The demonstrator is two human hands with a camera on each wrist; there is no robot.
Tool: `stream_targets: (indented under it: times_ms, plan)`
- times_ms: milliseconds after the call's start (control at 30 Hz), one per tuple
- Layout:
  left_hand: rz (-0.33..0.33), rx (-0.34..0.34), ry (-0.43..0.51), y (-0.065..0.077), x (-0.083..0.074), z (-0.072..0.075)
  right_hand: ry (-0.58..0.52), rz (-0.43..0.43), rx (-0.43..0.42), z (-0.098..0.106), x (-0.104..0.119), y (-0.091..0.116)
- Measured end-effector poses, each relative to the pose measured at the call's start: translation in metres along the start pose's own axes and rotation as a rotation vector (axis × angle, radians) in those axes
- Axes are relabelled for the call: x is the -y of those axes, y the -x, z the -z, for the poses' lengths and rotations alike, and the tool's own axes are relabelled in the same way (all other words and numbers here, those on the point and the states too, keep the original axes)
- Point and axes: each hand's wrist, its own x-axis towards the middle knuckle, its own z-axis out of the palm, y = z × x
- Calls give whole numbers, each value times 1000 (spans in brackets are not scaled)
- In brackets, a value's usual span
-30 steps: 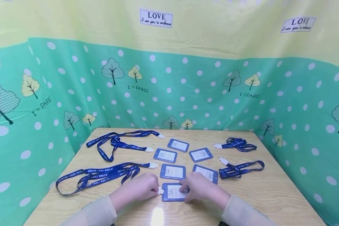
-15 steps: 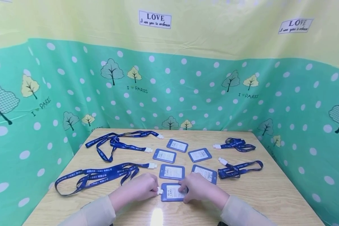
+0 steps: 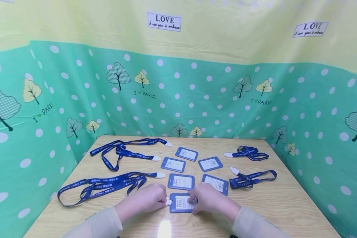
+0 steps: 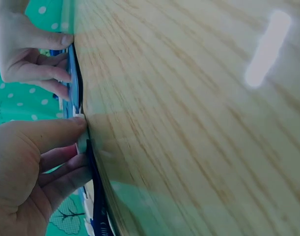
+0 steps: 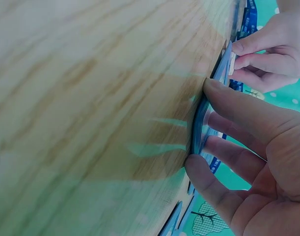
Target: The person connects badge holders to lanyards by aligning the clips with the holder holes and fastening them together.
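Note:
In the head view, a blue ID card holder (image 3: 182, 207) lies at the table's front middle, its slotted short end facing left. My left hand (image 3: 152, 197) pinches a white plastic clip (image 3: 169, 201) right at that slotted end. In the left wrist view, thumb and fingertips press the clip (image 4: 81, 141) from two sides, and a navy lanyard strap (image 4: 98, 189) runs from it below my fingers. My right hand (image 3: 209, 198) grips the holder's right part; in the right wrist view my thumb is at one long edge of the holder (image 5: 199, 123) and fingers rest on its face.
Several more card holders (image 3: 181, 181) lie just beyond my hands on the wooden table (image 3: 131, 224). Navy lanyards (image 3: 104, 185) with white clips spread at the left, and two lanyards (image 3: 253, 177) lie at the right. A green and yellow curtain (image 3: 193, 86) surrounds the table.

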Motion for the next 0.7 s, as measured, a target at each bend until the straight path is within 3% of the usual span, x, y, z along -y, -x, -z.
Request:
stream_targets:
  times_ms: [700]
  plan:
    - [21,-27,-14,-2,-5,-1,-12,-11,-15,-1,3,-1]
